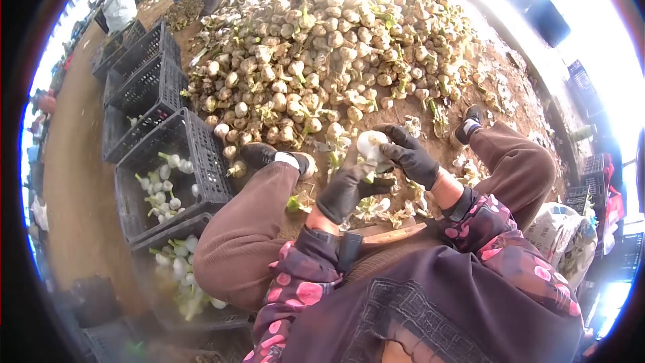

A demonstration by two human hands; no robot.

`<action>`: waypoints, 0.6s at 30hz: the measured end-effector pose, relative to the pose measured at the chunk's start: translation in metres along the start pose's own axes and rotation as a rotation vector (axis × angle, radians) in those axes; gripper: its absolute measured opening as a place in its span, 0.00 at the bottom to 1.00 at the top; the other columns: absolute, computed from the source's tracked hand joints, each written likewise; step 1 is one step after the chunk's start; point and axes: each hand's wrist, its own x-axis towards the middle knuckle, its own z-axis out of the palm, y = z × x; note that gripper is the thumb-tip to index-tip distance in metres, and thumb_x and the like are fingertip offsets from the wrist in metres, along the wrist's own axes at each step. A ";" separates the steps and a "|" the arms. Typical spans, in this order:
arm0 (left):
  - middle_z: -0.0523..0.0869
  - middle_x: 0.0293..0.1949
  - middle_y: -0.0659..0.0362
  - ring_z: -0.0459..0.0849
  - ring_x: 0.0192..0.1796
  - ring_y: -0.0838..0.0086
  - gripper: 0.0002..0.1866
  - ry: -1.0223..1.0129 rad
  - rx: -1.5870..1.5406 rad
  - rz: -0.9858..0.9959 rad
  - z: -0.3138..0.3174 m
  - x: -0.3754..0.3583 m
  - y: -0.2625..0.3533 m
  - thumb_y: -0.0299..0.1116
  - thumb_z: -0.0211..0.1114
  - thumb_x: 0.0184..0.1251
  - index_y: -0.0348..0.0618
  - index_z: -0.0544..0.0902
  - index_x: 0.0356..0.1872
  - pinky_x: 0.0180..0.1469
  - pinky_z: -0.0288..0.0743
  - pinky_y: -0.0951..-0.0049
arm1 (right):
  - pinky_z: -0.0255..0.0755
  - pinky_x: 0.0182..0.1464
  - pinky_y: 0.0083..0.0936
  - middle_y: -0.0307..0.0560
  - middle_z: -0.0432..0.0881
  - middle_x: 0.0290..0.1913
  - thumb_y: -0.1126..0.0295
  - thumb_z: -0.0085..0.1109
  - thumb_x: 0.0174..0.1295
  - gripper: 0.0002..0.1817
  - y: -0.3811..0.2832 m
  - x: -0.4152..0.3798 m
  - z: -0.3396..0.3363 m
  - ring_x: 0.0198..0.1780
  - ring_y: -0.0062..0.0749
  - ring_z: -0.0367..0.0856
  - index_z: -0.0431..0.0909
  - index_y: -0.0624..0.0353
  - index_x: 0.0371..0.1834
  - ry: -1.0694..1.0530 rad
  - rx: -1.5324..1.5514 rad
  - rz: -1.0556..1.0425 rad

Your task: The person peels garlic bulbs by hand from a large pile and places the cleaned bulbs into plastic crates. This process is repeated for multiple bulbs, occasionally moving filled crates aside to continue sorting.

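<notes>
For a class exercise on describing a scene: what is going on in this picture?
A seated person in dark gloves holds a pale bulb between both hands: the right hand grips it from above, the left hand is at its underside. A large heap of unpeeled bulbs lies on the ground ahead. To the person's left, black crates hold some cleaned white bulbs with green stalks.

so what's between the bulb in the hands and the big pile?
Head view: bare dirt strewn with trimmed stalks and peelings between the white bulb, held by left hand and right hand, and the pile.
</notes>
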 end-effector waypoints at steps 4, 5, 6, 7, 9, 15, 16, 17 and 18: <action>0.76 0.57 0.52 0.81 0.51 0.70 0.28 0.174 0.046 0.056 0.010 0.003 -0.012 0.21 0.51 0.66 0.44 0.59 0.67 0.45 0.80 0.72 | 0.71 0.55 0.26 0.45 0.78 0.51 0.68 0.62 0.60 0.24 -0.004 0.006 0.011 0.53 0.29 0.76 0.70 0.62 0.59 -0.040 0.022 -0.026; 0.77 0.54 0.49 0.81 0.51 0.65 0.31 0.331 0.259 0.043 0.008 0.006 -0.016 0.22 0.52 0.65 0.44 0.56 0.69 0.48 0.79 0.66 | 0.72 0.52 0.26 0.48 0.79 0.46 0.67 0.65 0.56 0.23 -0.002 0.009 0.011 0.49 0.31 0.78 0.72 0.63 0.53 0.086 -0.413 -0.045; 0.77 0.54 0.49 0.81 0.51 0.65 0.31 0.335 0.258 0.044 0.009 0.006 -0.020 0.22 0.52 0.65 0.44 0.56 0.69 0.48 0.79 0.66 | 0.74 0.48 0.27 0.51 0.80 0.42 0.66 0.69 0.52 0.22 -0.001 0.011 0.012 0.44 0.34 0.81 0.75 0.64 0.48 0.212 -0.846 -0.066; 0.78 0.52 0.45 0.83 0.48 0.60 0.32 0.469 0.592 0.218 0.012 0.004 -0.023 0.25 0.53 0.65 0.44 0.53 0.70 0.46 0.79 0.63 | 0.74 0.40 0.31 0.57 0.79 0.36 0.62 0.70 0.47 0.21 -0.012 0.006 0.030 0.35 0.43 0.81 0.76 0.64 0.38 0.301 -0.984 -0.076; 0.78 0.51 0.38 0.82 0.46 0.50 0.36 0.545 0.892 0.236 0.014 0.001 -0.019 0.29 0.55 0.65 0.43 0.47 0.71 0.46 0.77 0.57 | 0.73 0.37 0.38 0.57 0.80 0.31 0.58 0.67 0.50 0.19 -0.014 0.005 0.043 0.32 0.52 0.79 0.76 0.63 0.34 0.260 -1.287 -0.162; 0.74 0.55 0.33 0.78 0.53 0.44 0.41 0.544 0.976 0.070 0.015 -0.004 -0.011 0.30 0.55 0.63 0.44 0.42 0.72 0.51 0.74 0.57 | 0.74 0.30 0.31 0.49 0.79 0.21 0.62 0.60 0.56 0.13 0.009 0.016 0.025 0.27 0.38 0.80 0.78 0.64 0.28 0.304 -0.866 0.003; 0.74 0.55 0.34 0.79 0.52 0.45 0.40 0.553 0.947 0.201 0.011 -0.003 -0.016 0.29 0.54 0.62 0.44 0.42 0.73 0.50 0.74 0.59 | 0.73 0.28 0.27 0.45 0.78 0.19 0.63 0.58 0.58 0.13 0.009 0.016 0.019 0.26 0.31 0.81 0.78 0.64 0.27 0.294 -0.452 0.142; 0.74 0.55 0.34 0.79 0.52 0.45 0.40 0.551 0.946 0.202 0.008 -0.001 -0.022 0.29 0.54 0.62 0.44 0.42 0.73 0.50 0.74 0.59 | 0.72 0.25 0.21 0.40 0.78 0.21 0.65 0.56 0.62 0.11 0.009 0.014 0.013 0.26 0.20 0.78 0.78 0.64 0.30 0.320 -0.223 0.203; 0.74 0.55 0.35 0.79 0.53 0.46 0.40 0.520 0.925 0.245 0.008 0.000 -0.025 0.28 0.54 0.62 0.44 0.42 0.73 0.51 0.74 0.59 | 0.72 0.25 0.21 0.40 0.78 0.21 0.65 0.56 0.62 0.11 0.006 0.012 0.016 0.26 0.20 0.78 0.78 0.64 0.30 0.324 -0.224 0.204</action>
